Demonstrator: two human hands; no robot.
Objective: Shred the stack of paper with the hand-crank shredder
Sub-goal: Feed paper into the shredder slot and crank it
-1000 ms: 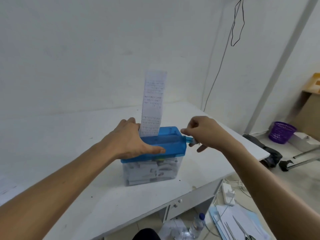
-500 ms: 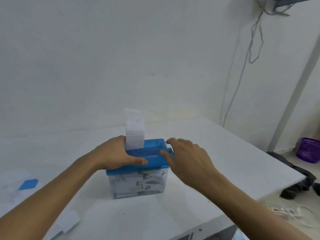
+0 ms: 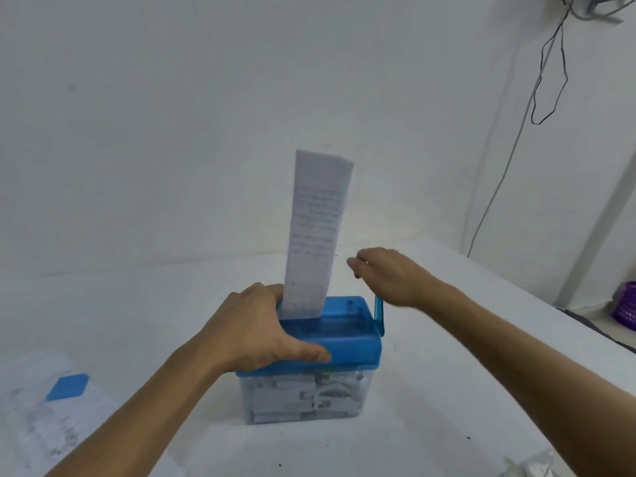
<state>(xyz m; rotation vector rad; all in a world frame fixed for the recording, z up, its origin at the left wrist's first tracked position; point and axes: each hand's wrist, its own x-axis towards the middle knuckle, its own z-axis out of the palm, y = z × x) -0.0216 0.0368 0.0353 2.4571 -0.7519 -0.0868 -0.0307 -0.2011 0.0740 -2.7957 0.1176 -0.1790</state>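
Folded white printed paper strip (image 3: 316,235) stands upright in the slot of the blue-lidded, clear-binned plastic shredder (image 3: 347,339), toward the lid's left end. The strip's lower left edge is just beside the fingers of the left grip (image 3: 254,332). The right grip (image 3: 385,273) is near, to the strip's right and apart from it. Clear bin (image 3: 309,397) is packed with white cut strips.

Shredder sits on a white bench (image 3: 447,390) against a white wall (image 3: 172,132). Loose printed sheets (image 3: 38,418) lie at the bench's left with a flat blue piece (image 3: 67,387) on them. Dark cable (image 3: 550,80) hangs at upper right; purple basket (image 3: 626,306) at the right edge.

Left grip: wrapped over the lid's left end, thumb along the front face. Right grip: fingers curled, above the upright teal crank arm (image 3: 379,313). Motion blur; cannot tell whether it has the crank.
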